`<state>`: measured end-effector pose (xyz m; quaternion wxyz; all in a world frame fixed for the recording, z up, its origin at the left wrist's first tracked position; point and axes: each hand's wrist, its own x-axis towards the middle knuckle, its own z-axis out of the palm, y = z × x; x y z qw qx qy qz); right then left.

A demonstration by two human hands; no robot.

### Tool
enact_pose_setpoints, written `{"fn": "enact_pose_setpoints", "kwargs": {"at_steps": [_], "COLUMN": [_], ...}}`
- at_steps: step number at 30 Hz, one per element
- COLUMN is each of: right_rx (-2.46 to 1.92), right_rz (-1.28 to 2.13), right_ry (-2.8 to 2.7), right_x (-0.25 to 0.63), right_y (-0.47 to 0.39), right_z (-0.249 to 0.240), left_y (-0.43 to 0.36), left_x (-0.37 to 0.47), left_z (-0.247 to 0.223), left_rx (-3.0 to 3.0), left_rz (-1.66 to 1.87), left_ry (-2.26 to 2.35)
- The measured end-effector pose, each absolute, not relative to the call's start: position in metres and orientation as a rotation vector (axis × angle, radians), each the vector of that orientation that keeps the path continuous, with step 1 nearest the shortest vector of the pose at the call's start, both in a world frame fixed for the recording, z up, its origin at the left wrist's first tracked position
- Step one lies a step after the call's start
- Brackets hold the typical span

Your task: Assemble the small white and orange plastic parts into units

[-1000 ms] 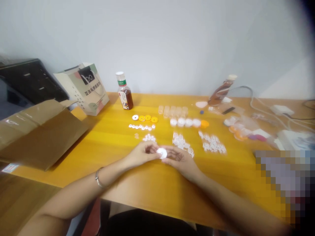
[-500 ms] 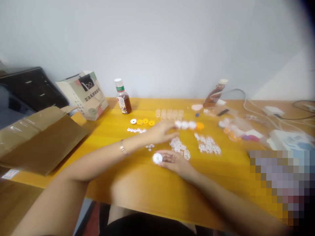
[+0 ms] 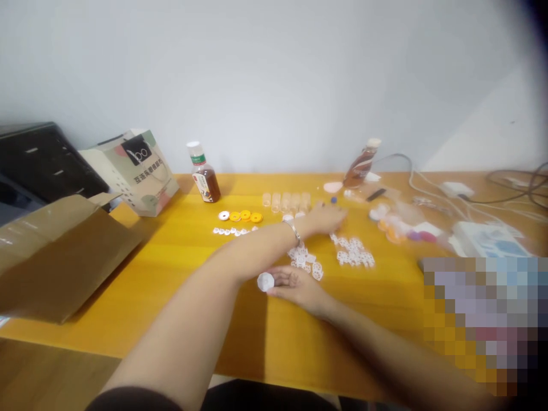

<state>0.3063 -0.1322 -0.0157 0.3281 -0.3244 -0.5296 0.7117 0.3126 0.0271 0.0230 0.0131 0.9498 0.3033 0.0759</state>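
Low at the centre, my right hand (image 3: 297,286) is closed on a small white round plastic part (image 3: 265,282), gripped at its right edge. My left hand (image 3: 327,219) reaches across to the right, over the row of white discs (image 3: 295,217), part of which it hides. Its fingers are blurred, so what they hold cannot be made out. Below the left wrist lies a heap of white openwork plastic pieces (image 3: 305,261). More white openwork pieces (image 3: 354,252) are spread to the right of it.
Clear small cups (image 3: 286,202) stand in a row near the wall. Left of them are yellow rings (image 3: 245,216) and small white pieces (image 3: 231,232). Two drink bottles (image 3: 206,181), (image 3: 360,165), a paper bag (image 3: 141,171), a cardboard box (image 3: 72,257) and white cables (image 3: 422,191) surround these.
My left hand has moved right, now covering the right end of the disc row. The white part in my right hand looks slightly turned. The whole view has shifted a little.
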Motion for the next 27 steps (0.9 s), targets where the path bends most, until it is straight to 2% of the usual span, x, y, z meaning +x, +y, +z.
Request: {"fn": "enact_pose_setpoints", "kwargs": {"at_steps": [4,8,10,17,22,27], "right_rx": [-0.862,-0.883,-0.892,-0.969,-1.033,-1.092], "right_rz": [1.865,1.866,1.856,1.724,1.598,1.503], "right_ry": [-1.388,-1.406,-1.41,-1.395,-1.36,-1.315], "right_x": [0.308,0.309,0.309,0.307,0.306,0.307], "right_y": [-0.132,-0.13,-0.13,-0.133,-0.134,-0.134], "right_z": [-0.015,-0.014,-0.015,-0.01,-0.003,0.0], "left_y": [0.016,-0.016,-0.037,-0.098,-0.11,-0.11], "left_x": [0.299,0.246,0.207,0.104,0.094,0.097], "left_z": [0.044,0.073,0.078,0.044,0.026,0.019], "left_rx": [2.922,2.575,2.351,1.608,1.353,1.347], "left_rz": [0.342,0.819,0.907,0.847,0.802,0.789], "left_ry": [0.959,0.858,0.713,0.902,0.816,0.797]}}
